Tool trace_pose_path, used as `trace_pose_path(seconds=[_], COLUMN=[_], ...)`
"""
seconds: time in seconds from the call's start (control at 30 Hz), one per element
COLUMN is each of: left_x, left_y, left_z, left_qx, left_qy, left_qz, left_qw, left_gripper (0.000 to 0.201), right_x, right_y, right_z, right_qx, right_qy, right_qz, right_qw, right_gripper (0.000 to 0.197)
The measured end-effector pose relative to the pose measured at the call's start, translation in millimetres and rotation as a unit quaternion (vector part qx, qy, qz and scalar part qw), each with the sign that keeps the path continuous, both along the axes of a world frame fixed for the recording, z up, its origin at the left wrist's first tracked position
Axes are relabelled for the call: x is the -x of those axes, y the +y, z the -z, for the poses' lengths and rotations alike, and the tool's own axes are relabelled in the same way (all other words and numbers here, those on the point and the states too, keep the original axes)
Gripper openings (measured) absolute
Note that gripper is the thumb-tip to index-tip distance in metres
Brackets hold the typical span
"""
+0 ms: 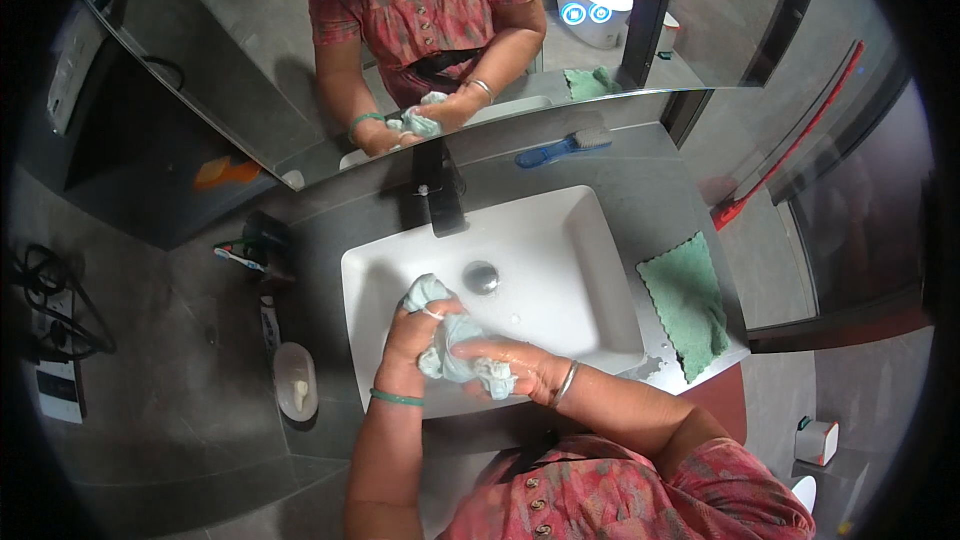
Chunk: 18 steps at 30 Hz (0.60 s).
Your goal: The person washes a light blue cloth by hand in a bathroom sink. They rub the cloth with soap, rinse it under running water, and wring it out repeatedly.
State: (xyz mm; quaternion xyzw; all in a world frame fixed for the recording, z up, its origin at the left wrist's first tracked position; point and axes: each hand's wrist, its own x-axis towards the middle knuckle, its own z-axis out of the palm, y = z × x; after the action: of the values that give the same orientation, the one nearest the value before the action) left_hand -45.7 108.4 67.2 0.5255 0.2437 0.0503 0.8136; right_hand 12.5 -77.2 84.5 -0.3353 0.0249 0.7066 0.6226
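A pale green-white cloth (459, 345), bunched and wet-looking, is held over the near part of a white rectangular basin (600, 285). My left hand (408, 338) is closed round its left end, with some cloth poking out above the fingers. The right hand (527, 365) grips the other end, thumb lying across the cloth, and a small bunch hangs below it. Behind both hands are the round metal drain (481, 278) and a black faucet (441, 198). No water stream shows at the spout. Some of my fingers are hidden by the cloth.
A green cloth (688, 305) lies right of the basin beside wet spots. Behind are a blue brush (563, 148) and a mirror (270, 50). At left stand a soap dish (296, 380), a toothpaste tube (270, 323) and a dark cup (268, 233) with toothbrushes.
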Motion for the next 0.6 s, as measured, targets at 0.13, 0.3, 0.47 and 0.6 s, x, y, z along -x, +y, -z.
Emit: trace_pose_path(seconds=[0.13,0.3,0.47,0.6], left_x=[-23,-37,-24,-6], left_y=[-10,-23,-20,-18], left_z=[19,46,62,67], left_qx=[-0.137,-0.243,-0.164,-0.092], left_qy=[0.052,0.057,0.091,0.096], left_qz=[-0.029,-0.086,-0.093,-0.145], left_qw=[0.989,0.964,0.978,0.980], left_gripper=[0.019,0.016,0.029,0.016], right_x=[-8,-14,-12,-6], right_y=[8,16,14,4], right_z=[5,42,56,48], right_qx=[0.035,0.051,0.057,-0.018], right_qy=[-0.206,-0.288,-0.226,-0.101], right_qz=[0.008,0.034,0.023,0.031], right_qw=[0.978,0.956,0.972,0.994], right_gripper=[0.045,0.044,0.042,0.046])
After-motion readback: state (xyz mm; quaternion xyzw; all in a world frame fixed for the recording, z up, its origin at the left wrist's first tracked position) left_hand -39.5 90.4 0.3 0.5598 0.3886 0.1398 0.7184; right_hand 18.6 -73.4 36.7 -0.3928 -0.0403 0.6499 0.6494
